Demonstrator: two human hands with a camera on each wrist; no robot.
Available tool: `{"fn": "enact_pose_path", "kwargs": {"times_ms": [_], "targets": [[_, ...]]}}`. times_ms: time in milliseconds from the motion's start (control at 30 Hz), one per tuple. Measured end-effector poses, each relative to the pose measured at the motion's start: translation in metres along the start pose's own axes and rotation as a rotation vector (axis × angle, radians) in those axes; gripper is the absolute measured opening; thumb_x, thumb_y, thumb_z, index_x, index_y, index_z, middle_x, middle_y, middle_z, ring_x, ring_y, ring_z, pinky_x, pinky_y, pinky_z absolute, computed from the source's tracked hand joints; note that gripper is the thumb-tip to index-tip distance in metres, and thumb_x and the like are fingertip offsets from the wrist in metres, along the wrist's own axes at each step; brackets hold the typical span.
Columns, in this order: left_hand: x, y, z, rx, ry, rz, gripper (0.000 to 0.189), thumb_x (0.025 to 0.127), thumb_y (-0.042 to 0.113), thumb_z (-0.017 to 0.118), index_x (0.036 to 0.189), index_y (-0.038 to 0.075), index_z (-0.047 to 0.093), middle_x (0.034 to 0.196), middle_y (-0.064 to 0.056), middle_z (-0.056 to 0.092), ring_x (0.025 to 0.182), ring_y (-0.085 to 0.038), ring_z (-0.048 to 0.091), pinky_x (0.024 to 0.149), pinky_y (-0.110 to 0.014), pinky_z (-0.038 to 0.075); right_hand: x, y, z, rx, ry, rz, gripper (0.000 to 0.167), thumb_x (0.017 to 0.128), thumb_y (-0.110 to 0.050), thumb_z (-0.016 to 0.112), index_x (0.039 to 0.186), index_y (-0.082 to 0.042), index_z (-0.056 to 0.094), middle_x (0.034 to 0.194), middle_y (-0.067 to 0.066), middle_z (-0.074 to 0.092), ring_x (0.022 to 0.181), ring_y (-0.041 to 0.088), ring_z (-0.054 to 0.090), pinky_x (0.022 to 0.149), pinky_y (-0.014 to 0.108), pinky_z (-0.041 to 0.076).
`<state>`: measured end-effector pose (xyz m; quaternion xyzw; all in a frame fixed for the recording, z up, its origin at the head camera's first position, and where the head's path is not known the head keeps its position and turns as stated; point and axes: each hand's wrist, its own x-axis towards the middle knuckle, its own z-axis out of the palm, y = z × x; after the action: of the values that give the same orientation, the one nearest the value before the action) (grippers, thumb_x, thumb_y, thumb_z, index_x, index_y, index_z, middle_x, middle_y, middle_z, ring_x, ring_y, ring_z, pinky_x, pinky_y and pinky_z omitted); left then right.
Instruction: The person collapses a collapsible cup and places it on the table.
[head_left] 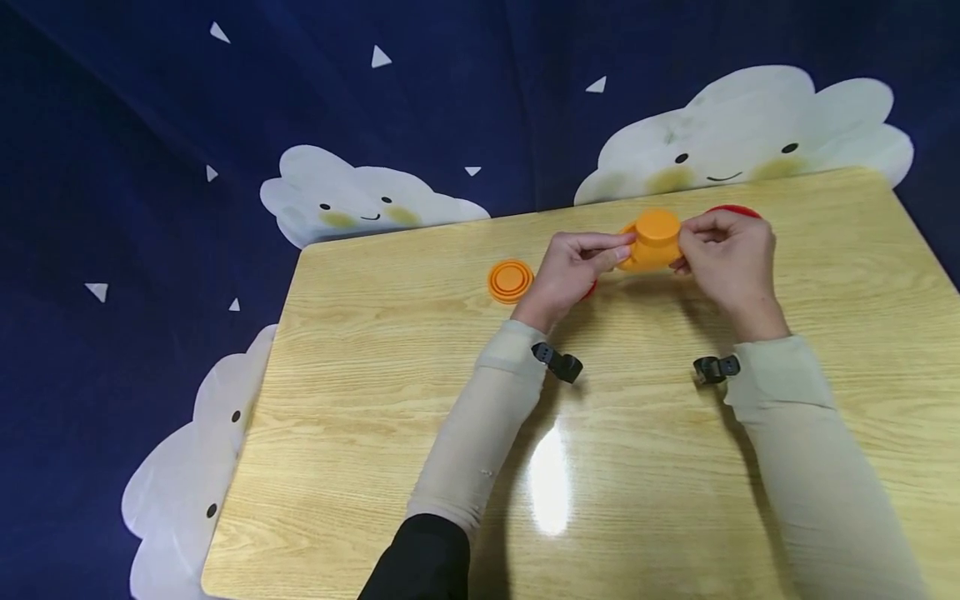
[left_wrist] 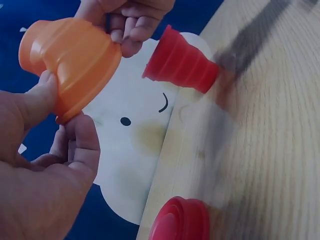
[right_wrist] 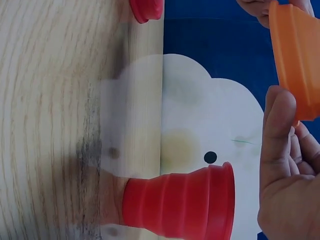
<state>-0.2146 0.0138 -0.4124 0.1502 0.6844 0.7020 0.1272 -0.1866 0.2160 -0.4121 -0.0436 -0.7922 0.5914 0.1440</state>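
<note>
An orange collapsible cup (head_left: 657,237) is held up over the table between both hands, partly unfolded, its narrow base pointing up and away. My left hand (head_left: 567,268) pinches one side of its wide rim, the thumb pressed against the wall, as the left wrist view (left_wrist: 72,62) shows. On the opposite side, my right hand (head_left: 731,258) holds the rim between thumb and fingers. Behind the right hand stands an unfolded red cup (right_wrist: 180,202), rim up. A flattened red cup (left_wrist: 181,220) lies below the left hand, mostly covered by it in the head view.
Left of the left hand, a flattened orange cup (head_left: 511,281) lies on the wooden table (head_left: 360,400). A dark blue cloth with clouds (head_left: 750,125) borders the table's far and left edges.
</note>
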Motion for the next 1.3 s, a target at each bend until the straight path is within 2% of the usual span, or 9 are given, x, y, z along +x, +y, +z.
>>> {"fn": "enact_pose_path", "kwargs": {"times_ms": [100, 200, 400, 467, 633, 700, 833, 1100, 1300], "targets": [[0.0, -0.001, 0.001, 0.032, 0.03, 0.03, 0.022, 0.092, 0.009, 0.071, 0.113, 0.002, 0.076, 0.114, -0.004, 0.073, 0.097, -0.008, 0.068, 0.084, -0.03, 0.058, 0.0, -0.002, 0.001, 0.005, -0.002, 0.01, 0.014, 0.094, -0.005, 0.064, 0.097, 0.008, 0.069, 0.071, -0.01, 0.066, 0.051, 0.008, 0.065, 0.05, 0.021, 0.056], [0.0, -0.002, 0.003, 0.04, 0.06, 0.055, 0.023, 0.093, 0.006, 0.07, 0.114, -0.001, 0.075, 0.113, -0.008, 0.073, 0.095, -0.009, 0.069, 0.084, -0.031, 0.058, 0.001, -0.002, 0.002, 0.012, -0.005, -0.005, 0.014, 0.092, -0.006, 0.069, 0.096, 0.008, 0.069, 0.071, -0.009, 0.067, 0.051, 0.008, 0.065, 0.051, 0.02, 0.056], [0.0, -0.001, 0.006, 0.075, 0.121, 0.027, 0.025, 0.093, 0.002, 0.07, 0.117, -0.001, 0.073, 0.109, -0.005, 0.074, 0.092, -0.007, 0.07, 0.085, -0.028, 0.057, 0.002, -0.002, 0.002, 0.012, -0.015, -0.012, 0.022, 0.091, -0.012, 0.075, 0.099, 0.008, 0.07, 0.075, -0.008, 0.068, 0.055, 0.007, 0.065, 0.054, 0.02, 0.056], [0.0, 0.0, 0.007, 0.087, 0.133, 0.027, 0.025, 0.093, 0.004, 0.071, 0.117, 0.0, 0.073, 0.109, -0.003, 0.074, 0.092, -0.007, 0.07, 0.084, -0.027, 0.058, 0.001, -0.002, 0.001, 0.077, -0.034, -0.005, 0.022, 0.092, -0.012, 0.073, 0.104, 0.006, 0.069, 0.08, -0.005, 0.069, 0.058, 0.008, 0.066, 0.056, 0.019, 0.056], [0.002, -0.001, 0.005, 0.072, 0.209, 0.021, 0.022, 0.091, 0.002, 0.073, 0.112, 0.0, 0.076, 0.104, -0.004, 0.075, 0.087, -0.009, 0.069, 0.08, -0.024, 0.058, -0.003, -0.002, -0.003, 0.355, -0.156, -0.02, 0.029, 0.094, -0.001, 0.068, 0.123, 0.0, 0.067, 0.099, 0.007, 0.07, 0.074, 0.015, 0.069, 0.066, 0.022, 0.059], [0.002, -0.003, 0.003, 0.062, 0.243, 0.009, 0.02, 0.09, 0.0, 0.073, 0.11, -0.001, 0.077, 0.101, -0.004, 0.075, 0.084, -0.01, 0.069, 0.078, -0.023, 0.058, -0.005, -0.001, -0.005, 0.394, -0.202, -0.042, 0.03, 0.093, 0.005, 0.067, 0.123, 0.002, 0.067, 0.103, 0.009, 0.07, 0.079, 0.017, 0.069, 0.069, 0.021, 0.058], [0.001, -0.004, 0.002, 0.068, 0.27, -0.009, 0.019, 0.09, 0.0, 0.073, 0.109, 0.001, 0.078, 0.098, 0.0, 0.075, 0.082, -0.01, 0.067, 0.078, -0.023, 0.058, -0.007, -0.001, -0.004, 0.325, -0.217, -0.089, 0.025, 0.089, 0.009, 0.07, 0.114, 0.009, 0.07, 0.103, 0.005, 0.072, 0.08, 0.016, 0.067, 0.072, 0.018, 0.057], [0.001, 0.001, 0.006, 0.091, 0.296, 0.013, 0.016, 0.089, 0.0, 0.075, 0.104, 0.0, 0.078, 0.095, 0.001, 0.075, 0.08, -0.009, 0.067, 0.075, -0.022, 0.058, -0.008, 0.0, 0.0, 0.207, -0.147, -0.142, 0.02, 0.088, 0.005, 0.074, 0.107, 0.011, 0.073, 0.093, -0.002, 0.075, 0.071, 0.014, 0.067, 0.068, 0.016, 0.056], [0.0, 0.0, 0.008, 0.088, 0.304, 0.019, 0.017, 0.089, 0.0, 0.075, 0.105, 0.0, 0.078, 0.096, 0.0, 0.075, 0.081, -0.008, 0.068, 0.076, -0.023, 0.058, -0.008, 0.003, 0.004, 0.163, -0.12, -0.141, 0.018, 0.088, 0.004, 0.074, 0.104, 0.011, 0.074, 0.087, -0.005, 0.074, 0.067, 0.013, 0.064, 0.064, 0.015, 0.054]]}}
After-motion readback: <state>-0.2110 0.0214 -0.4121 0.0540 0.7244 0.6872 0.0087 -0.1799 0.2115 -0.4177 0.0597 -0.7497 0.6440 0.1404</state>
